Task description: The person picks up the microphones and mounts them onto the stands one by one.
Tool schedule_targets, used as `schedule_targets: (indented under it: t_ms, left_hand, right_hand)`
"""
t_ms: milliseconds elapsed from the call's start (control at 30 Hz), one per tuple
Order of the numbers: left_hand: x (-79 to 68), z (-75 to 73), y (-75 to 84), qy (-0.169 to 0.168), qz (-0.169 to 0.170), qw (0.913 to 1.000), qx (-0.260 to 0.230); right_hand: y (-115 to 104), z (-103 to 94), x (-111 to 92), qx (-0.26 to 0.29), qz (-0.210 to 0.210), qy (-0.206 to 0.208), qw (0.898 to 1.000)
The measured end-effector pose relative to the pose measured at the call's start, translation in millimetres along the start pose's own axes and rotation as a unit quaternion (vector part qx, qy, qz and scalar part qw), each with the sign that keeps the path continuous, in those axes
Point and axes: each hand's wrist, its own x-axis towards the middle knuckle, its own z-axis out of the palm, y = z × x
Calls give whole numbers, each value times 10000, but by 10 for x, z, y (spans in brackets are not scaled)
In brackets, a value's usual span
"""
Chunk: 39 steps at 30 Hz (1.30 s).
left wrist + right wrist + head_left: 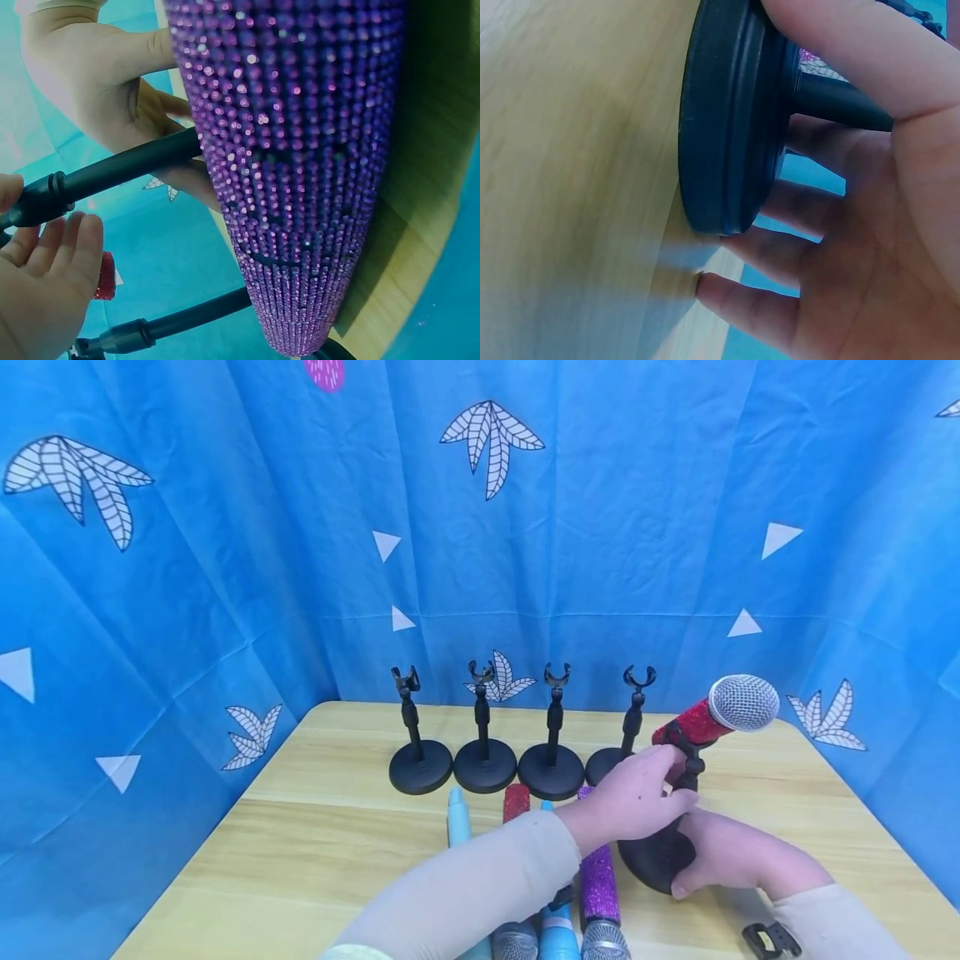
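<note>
A red glittery microphone [693, 722] with a silver mesh head lies in the clip of a black microphone stand [645, 860] at the table's right. My left hand [633, 793] grips the stand's upper part just below the clip, its thumb and fingers around the joint [45, 199]. Lower down, my right hand [731, 852] holds the round base [731, 127], thumb over its top and fingers at its far edge. The base stands close over the wooden table. Under my left forearm lies a purple glittery microphone [600, 885], which looms large in the left wrist view.
Several black stands with bare clips, such as the leftmost stand [420, 764], line the back. Between them and me lie a mint microphone [458, 818], a red microphone [516, 802] and a blue microphone [558, 935], partly covered by my left sleeve. Blue curtain [637, 527] surrounds the table.
</note>
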Motion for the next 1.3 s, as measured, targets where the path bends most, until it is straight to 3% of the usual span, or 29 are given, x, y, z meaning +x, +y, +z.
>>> schedule_targets:
  t_ms: [133, 267, 400, 500, 633, 867, 1300]
  left_hand:
    - [15, -12, 25, -219, 175, 9993, 261]
    - [43, -22, 67, -111, 75, 9980, 624]
    - [48, -30, 70, 4, -97, 9986, 517]
    - [37, -39, 45, -77, 16, 9988, 481]
    - [38, -65, 48, -276, 214, 9962, 793]
    - [64, -79, 53, -111, 133, 9961, 861]
    - [44, -87, 53, -79, 353, 9944, 995]
  right_hand:
    - [-1, -15, -1, 76, 82, -1, 9999]
    - [-2, -26, 3, 88, 202, -16, 9998]
    - [-3, -16, 7, 37, 198, -24, 9998]
    - [1, -5, 11, 84, 90, -21, 9999]
    - [3, -16, 24, 195, -13, -39, 9998]
    - [-21, -17, 27, 82, 203, 3, 9998]
    - [20, 23, 2, 207, -55, -28, 9998]
